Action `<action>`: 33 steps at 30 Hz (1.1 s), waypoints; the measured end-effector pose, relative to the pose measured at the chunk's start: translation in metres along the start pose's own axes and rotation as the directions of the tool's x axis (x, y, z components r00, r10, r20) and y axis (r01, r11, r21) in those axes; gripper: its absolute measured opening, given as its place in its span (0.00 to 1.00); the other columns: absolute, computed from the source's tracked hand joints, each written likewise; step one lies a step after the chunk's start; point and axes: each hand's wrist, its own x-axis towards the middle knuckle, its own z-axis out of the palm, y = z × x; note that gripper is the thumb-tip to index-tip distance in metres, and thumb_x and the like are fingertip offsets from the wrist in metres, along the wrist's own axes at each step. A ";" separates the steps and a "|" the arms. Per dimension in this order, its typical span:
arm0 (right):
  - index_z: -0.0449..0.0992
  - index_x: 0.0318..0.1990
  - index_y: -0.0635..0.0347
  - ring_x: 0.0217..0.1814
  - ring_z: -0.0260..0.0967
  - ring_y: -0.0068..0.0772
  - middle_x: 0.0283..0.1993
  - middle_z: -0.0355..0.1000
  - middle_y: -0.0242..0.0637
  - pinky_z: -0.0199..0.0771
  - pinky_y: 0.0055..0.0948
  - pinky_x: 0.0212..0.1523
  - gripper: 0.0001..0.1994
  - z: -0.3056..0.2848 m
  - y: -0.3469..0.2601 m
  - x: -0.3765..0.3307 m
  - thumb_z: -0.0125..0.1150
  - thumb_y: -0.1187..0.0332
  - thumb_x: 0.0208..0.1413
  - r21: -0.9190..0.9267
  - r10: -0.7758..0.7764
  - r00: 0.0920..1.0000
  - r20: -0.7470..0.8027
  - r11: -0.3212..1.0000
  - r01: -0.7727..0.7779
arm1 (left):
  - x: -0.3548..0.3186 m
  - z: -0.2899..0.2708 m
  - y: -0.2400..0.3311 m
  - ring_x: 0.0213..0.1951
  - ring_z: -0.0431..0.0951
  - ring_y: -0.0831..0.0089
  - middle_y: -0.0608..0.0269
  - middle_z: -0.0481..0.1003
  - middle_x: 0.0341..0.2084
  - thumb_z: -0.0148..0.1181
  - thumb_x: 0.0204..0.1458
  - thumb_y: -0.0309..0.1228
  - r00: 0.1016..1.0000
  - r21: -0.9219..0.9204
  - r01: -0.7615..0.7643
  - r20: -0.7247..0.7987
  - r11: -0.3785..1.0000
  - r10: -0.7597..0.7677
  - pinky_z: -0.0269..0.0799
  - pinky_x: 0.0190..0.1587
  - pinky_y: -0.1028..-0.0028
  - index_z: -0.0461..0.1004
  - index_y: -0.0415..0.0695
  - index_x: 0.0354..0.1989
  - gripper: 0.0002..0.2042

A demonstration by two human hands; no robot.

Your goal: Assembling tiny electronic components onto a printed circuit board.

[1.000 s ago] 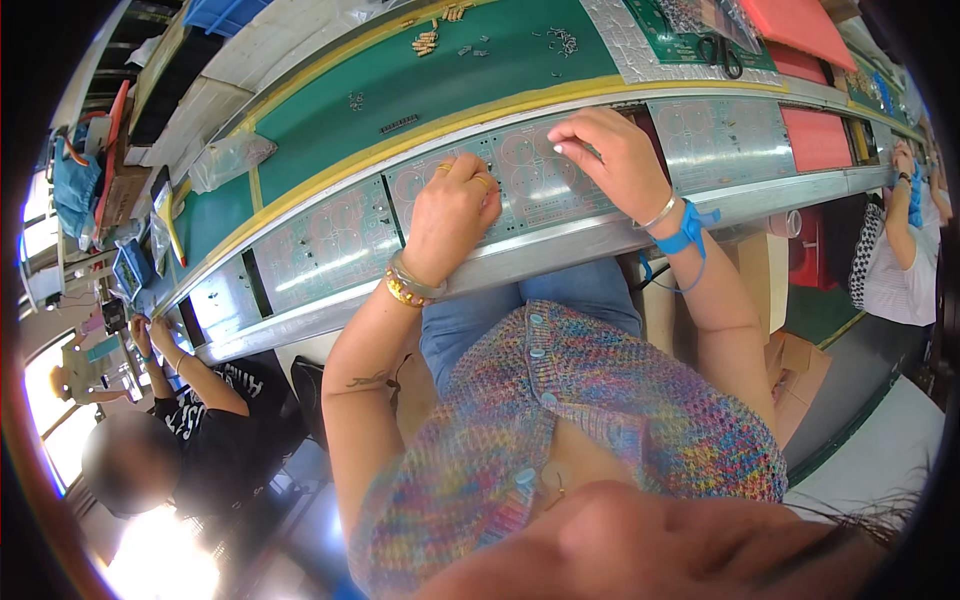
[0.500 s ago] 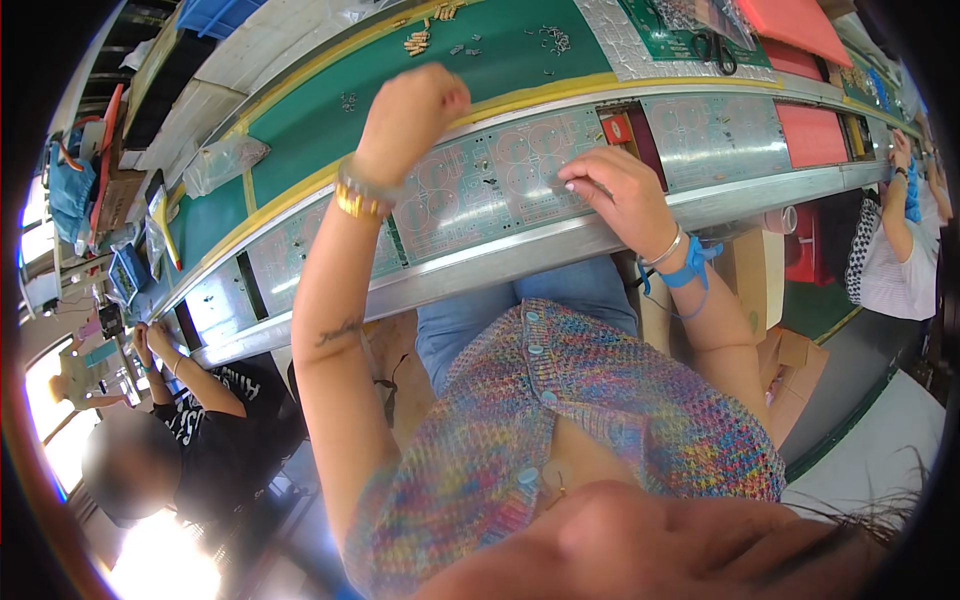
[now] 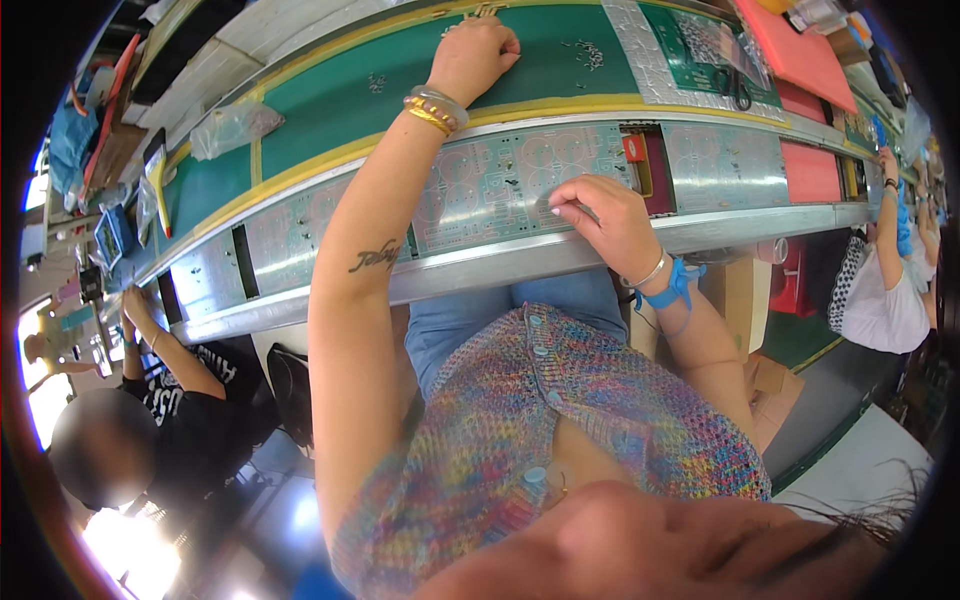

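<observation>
My left hand (image 3: 476, 60) is at the far side of the green work surface, beside a small pile of tan, rod-shaped parts (image 3: 486, 12). Its fingers are curled; the fingertips are hidden behind the hand. My right hand (image 3: 612, 222) hovers over a pale green circuit board (image 3: 475, 190) in the metal rail. Thumb and fingers there are drawn together, and anything between them is too small to make out. A few small dark parts stand on the board. Small metal parts (image 3: 590, 54) lie on the green surface to the right of my left hand.
A metal rail (image 3: 450, 268) runs along the near side, with another circuit board (image 3: 722, 165) further right. Black scissors (image 3: 735, 90) lie at the far right. A clear plastic bag (image 3: 232, 130) sits at the left. A person in black (image 3: 200, 400) works to my left.
My left hand has moved away from me and to the right, up to the tan parts. My right hand stays over the boards. The view has shifted slightly.
</observation>
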 end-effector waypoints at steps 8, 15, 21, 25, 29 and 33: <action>0.71 0.30 0.57 0.33 0.69 0.40 0.30 0.71 0.35 0.69 0.34 0.33 0.06 0.039 -0.023 0.033 0.63 0.71 0.46 0.024 -0.074 0.995 0.062 0.997 0.073 | -0.073 -0.087 0.022 0.33 0.79 0.73 0.60 0.78 0.28 0.60 0.47 0.27 0.969 -0.292 0.247 0.051 0.924 -0.243 0.73 0.39 0.75 0.77 0.40 0.34 0.07; 0.71 0.30 0.59 0.40 0.67 0.41 0.36 0.70 0.35 0.68 0.35 0.39 0.06 0.105 -0.034 0.070 0.62 0.74 0.44 0.031 -0.207 0.967 0.148 0.978 0.205 | -0.202 -0.153 0.004 0.34 0.77 0.77 0.62 0.78 0.31 0.59 0.50 0.25 0.826 -0.439 0.545 0.134 0.714 -0.548 0.72 0.38 0.78 0.78 0.39 0.38 0.08; 0.72 0.30 0.59 0.40 0.66 0.41 0.36 0.68 0.34 0.68 0.36 0.39 0.05 0.127 -0.030 0.080 0.62 0.74 0.44 -0.026 -0.229 0.956 0.185 0.971 0.238 | -0.279 -0.161 -0.011 0.31 0.76 0.80 0.64 0.78 0.28 0.61 0.49 0.25 0.636 -0.428 0.736 0.173 0.525 -0.752 0.70 0.36 0.80 0.78 0.38 0.37 0.07; 0.73 0.28 0.58 0.41 0.65 0.39 0.34 0.68 0.34 0.69 0.35 0.40 0.04 0.128 -0.032 0.081 0.61 0.73 0.45 -0.074 -0.210 0.955 0.207 0.970 0.230 | -0.291 -0.158 -0.014 0.30 0.75 0.82 0.67 0.78 0.26 0.62 0.49 0.25 0.586 -0.440 0.763 0.162 0.473 -0.794 0.70 0.35 0.82 0.79 0.37 0.35 0.07; 0.73 0.28 0.58 0.41 0.65 0.39 0.34 0.67 0.33 0.70 0.34 0.40 0.04 0.129 -0.037 0.081 0.61 0.73 0.45 -0.095 -0.213 0.953 0.215 0.967 0.238 | -0.295 -0.154 -0.018 0.29 0.74 0.83 0.68 0.77 0.26 0.62 0.49 0.24 0.611 -0.457 0.737 0.134 0.498 -0.780 0.70 0.34 0.82 0.78 0.37 0.34 0.06; 0.72 0.28 0.58 0.40 0.65 0.38 0.35 0.67 0.32 0.70 0.33 0.39 0.04 0.130 -0.037 0.080 0.62 0.73 0.45 -0.138 -0.232 0.948 0.220 0.954 0.265 | -0.298 -0.151 -0.021 0.29 0.74 0.83 0.68 0.77 0.26 0.62 0.49 0.24 0.623 -0.506 0.708 0.121 0.492 -0.772 0.70 0.34 0.82 0.78 0.37 0.34 0.06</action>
